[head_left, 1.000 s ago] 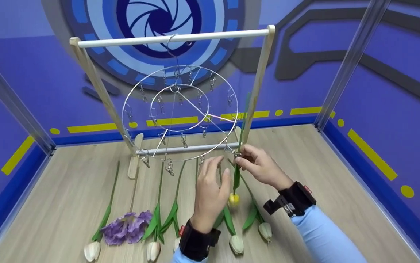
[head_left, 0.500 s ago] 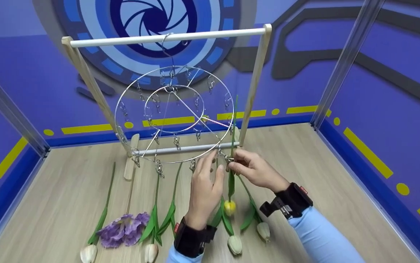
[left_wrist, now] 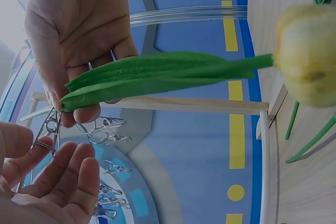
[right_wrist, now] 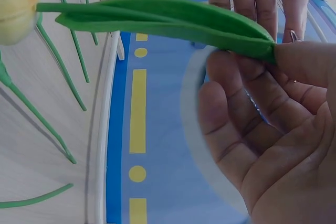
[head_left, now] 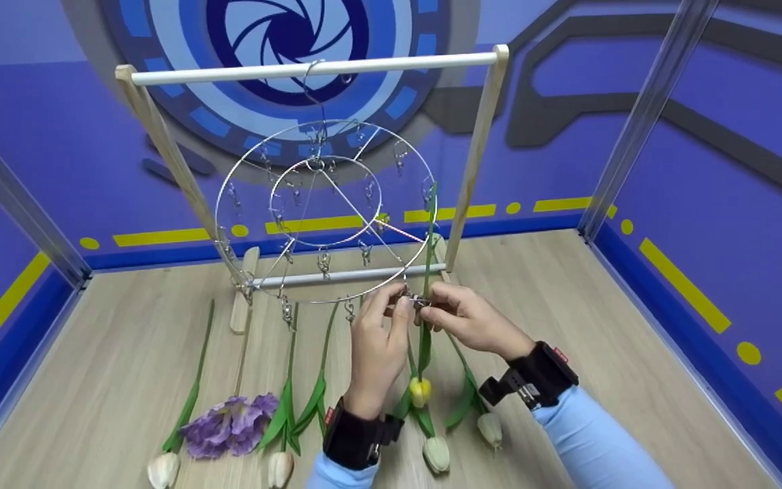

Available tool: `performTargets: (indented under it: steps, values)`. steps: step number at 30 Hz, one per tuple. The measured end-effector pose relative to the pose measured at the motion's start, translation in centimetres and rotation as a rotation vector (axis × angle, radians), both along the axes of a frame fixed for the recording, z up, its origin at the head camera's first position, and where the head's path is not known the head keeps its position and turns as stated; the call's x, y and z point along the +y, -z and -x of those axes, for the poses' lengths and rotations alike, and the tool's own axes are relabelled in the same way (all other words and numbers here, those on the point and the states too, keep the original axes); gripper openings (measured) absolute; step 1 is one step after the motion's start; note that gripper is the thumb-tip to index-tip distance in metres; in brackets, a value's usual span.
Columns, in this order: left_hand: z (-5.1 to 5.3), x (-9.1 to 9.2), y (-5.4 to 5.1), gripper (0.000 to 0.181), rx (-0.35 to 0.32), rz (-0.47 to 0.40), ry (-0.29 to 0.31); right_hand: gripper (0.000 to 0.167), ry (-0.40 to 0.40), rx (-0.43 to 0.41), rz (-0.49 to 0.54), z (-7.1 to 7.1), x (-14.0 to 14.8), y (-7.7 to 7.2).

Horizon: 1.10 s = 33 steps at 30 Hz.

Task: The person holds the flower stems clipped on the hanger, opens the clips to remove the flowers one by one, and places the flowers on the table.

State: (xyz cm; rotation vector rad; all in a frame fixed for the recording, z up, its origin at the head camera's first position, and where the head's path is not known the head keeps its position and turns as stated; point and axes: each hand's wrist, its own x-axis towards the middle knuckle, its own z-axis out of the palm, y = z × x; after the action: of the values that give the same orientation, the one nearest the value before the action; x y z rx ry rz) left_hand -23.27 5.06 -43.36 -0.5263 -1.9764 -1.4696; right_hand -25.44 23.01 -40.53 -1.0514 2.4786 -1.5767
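Observation:
A yellow tulip (head_left: 420,392) hangs bloom-down, its green leaf (left_wrist: 152,74) folded along the stem. My right hand (head_left: 479,319) pinches the stem between thumb and fingers just above the leaf. Close beside it, my left hand (head_left: 378,346) pinches a metal clip (left_wrist: 51,127) of the round wire hanger (head_left: 336,301). In the left wrist view the clip meets the stem at my right fingertips; whether its jaws are around the stem I cannot tell. Several other clips, such as one clip (head_left: 323,263), dangle from the two rings.
The hanger hooks over the white bar (head_left: 227,73) of a wooden rack (head_left: 482,149). On the table (head_left: 588,326) lie a purple flower (head_left: 229,426) and several pale tulips, among them one tulip (head_left: 437,455) below my hands. Blue-purple walls (head_left: 723,170) enclose the table.
The right hand has moved left and slightly down with the tulip. The left fingers, previously loose, now pinch the clip beside the stem.

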Motion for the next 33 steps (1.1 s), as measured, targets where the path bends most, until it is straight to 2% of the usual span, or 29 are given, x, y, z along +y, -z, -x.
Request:
performTargets:
  steps: [7, 11, 15, 18, 23, 28, 33]
  values:
    - [0.1, -0.1, 0.0, 0.011, 0.033, -0.022, -0.016, 0.011, 0.002, -0.038, -0.004, -0.4, -0.5, 0.1]
    - [0.1, -0.2, 0.0, 0.009, 0.046, -0.024, -0.028, 0.020, 0.000, -0.070, 0.014, -0.5, -0.7, 0.6]
    - [0.1, -0.3, -0.1, 0.008, 0.047, -0.025, -0.039, 0.026, 0.018, -0.064, 0.005, -0.6, -0.8, 1.1]
    - [0.1, -0.4, -0.1, 0.007, 0.057, -0.022, -0.048, 0.022, 0.046, -0.055, 0.003, -0.7, -0.7, 1.3]
    - [0.3, -0.7, -0.1, 0.005, 0.074, -0.031, -0.056, 0.009, 0.100, -0.007, 0.007, -0.7, -0.6, 1.9]
    - [0.3, -0.6, -0.2, 0.008, 0.056, -0.071, -0.030, 0.003, 0.143, 0.070, 0.036, -0.9, -0.5, 2.1]
    - [0.4, -0.5, -0.2, 0.013, 0.033, -0.102, -0.025, 0.006, 0.178, 0.137, 0.048, -1.2, -0.6, 2.3]
